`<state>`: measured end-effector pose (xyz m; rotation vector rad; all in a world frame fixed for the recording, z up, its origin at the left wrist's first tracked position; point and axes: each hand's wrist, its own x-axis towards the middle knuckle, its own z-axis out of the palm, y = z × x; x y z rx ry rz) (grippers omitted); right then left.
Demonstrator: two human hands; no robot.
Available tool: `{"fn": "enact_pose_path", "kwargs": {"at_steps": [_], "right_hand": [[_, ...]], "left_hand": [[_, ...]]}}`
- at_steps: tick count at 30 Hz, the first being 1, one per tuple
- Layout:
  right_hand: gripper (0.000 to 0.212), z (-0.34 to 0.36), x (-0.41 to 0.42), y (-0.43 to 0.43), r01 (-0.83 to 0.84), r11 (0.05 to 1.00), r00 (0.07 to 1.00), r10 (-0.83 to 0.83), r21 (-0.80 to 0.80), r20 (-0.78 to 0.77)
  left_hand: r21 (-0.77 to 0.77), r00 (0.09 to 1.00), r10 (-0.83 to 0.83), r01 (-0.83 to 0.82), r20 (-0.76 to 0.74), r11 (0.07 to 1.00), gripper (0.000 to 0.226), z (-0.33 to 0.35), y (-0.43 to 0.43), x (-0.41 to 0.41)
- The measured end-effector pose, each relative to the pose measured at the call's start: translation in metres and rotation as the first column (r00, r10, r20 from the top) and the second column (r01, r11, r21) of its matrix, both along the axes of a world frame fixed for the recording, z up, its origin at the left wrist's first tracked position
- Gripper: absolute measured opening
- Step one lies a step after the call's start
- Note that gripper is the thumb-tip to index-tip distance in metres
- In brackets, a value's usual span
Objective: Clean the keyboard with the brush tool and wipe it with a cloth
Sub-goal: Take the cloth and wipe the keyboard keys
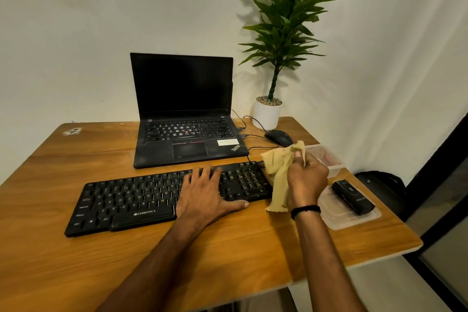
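Both hands are working at the right half of the black keyboard [167, 197], which is lying slantwise on the wooden desk [228, 256] with its left end nearer the person. Left hand [205, 192] is resting palm down on the keyboard, fingers spread flat across the keys just left of the number pad, and the thumb is stretching out along the keyboard's front edge, touching the desk; it is gripping nothing. Right hand [307, 177] is hovering at the keyboard's right end, closed around a pale yellow cloth [279, 175]. Its fingers are bunching the fabric, one corner is sticking up above the knuckles, and the rest is hanging down beside the keyboard's right edge, the lower hem reaching the desk. A dark band is sitting on the right wrist.

Right of the keyboard, a black oblong tool [352, 196] is lying on a clear plastic lid [354, 218]; whether it is the brush cannot be told. Behind that, beyond the right hand, a clear plastic box [329, 162] is standing. Behind the keyboard an open black laptop [184, 111] is sitting with a dark screen. Behind the keyboard's right end, a black mouse [278, 137] is lying with its cable trailing, and farther back a white pot with a green plant [268, 111] is standing against the wall.
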<state>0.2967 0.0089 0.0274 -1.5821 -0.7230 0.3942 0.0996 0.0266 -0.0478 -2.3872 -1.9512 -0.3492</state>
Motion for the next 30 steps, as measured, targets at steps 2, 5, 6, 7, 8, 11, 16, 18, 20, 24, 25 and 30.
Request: {"fn": "enact_pose_path", "kwargs": {"at_steps": [2,5,6,7,8,11,16,18,20,24,25,30], "right_hand": [[0.017,-0.005,-0.006,0.01,-0.044,0.997,0.982,0.055,-0.066,0.178],[0.016,-0.03,-0.031,0.025,-0.246,0.899,0.827,0.389,-0.362,0.405],[0.019,-0.039,-0.04,0.025,-0.272,0.848,0.749,0.483,-0.455,0.453],[0.025,-0.047,-0.048,0.024,-0.273,0.817,0.688,0.535,-0.508,0.49],[0.03,-0.052,-0.053,0.02,-0.286,0.796,0.65,0.57,-0.534,0.502],[0.036,-0.058,-0.05,0.01,-0.372,0.764,0.585,0.634,-0.528,0.506],[0.041,-0.049,-0.05,0.017,-0.327,0.782,0.63,0.599,-0.53,0.495],[0.039,-0.052,-0.052,0.003,-0.391,0.734,0.518,0.674,-0.555,0.526],[0.04,-0.053,-0.038,-0.003,-0.407,0.737,0.523,0.672,-0.539,0.524],[0.044,-0.055,-0.026,0.001,-0.278,0.818,0.624,0.553,-0.504,0.553],[0.044,-0.056,-0.031,-0.005,-0.313,0.793,0.574,0.596,-0.523,0.561],[0.045,-0.054,-0.028,0.0,-0.283,0.822,0.622,0.55,-0.495,0.557]], "left_hand": [[0.008,1.0,0.002,-0.002,0.001,1.0,0.126,-0.001,0.0,0.0],[0.022,1.0,0.005,-0.005,-0.014,1.0,0.125,-0.002,-0.001,0.001],[0.025,1.0,0.005,-0.005,-0.015,1.0,0.125,-0.002,-0.001,0.001],[0.03,1.0,0.004,-0.003,-0.016,1.0,0.125,-0.002,0.0,0.001],[0.035,1.0,0.002,-0.002,-0.018,0.999,0.125,-0.002,0.001,0.001],[0.029,0.999,0.002,-0.001,-0.035,1.0,0.127,-0.001,0.001,0.0],[0.033,0.999,-0.003,0.004,-0.04,0.999,0.122,-0.005,0.003,0.0],[0.047,0.999,-0.007,0.009,-0.036,0.999,0.114,-0.005,0.003,-0.001],[0.048,1.0,-0.001,0.003,-0.024,0.999,0.117,-0.004,0.001,-0.001],[0.028,1.0,0.017,-0.016,-0.023,0.999,0.125,-0.003,0.0,0.0],[0.03,1.0,0.014,-0.013,-0.021,0.999,0.124,-0.003,0.0,0.001],[0.037,1.0,0.01,-0.009,-0.013,0.999,0.125,-0.002,0.0,0.001]]}}
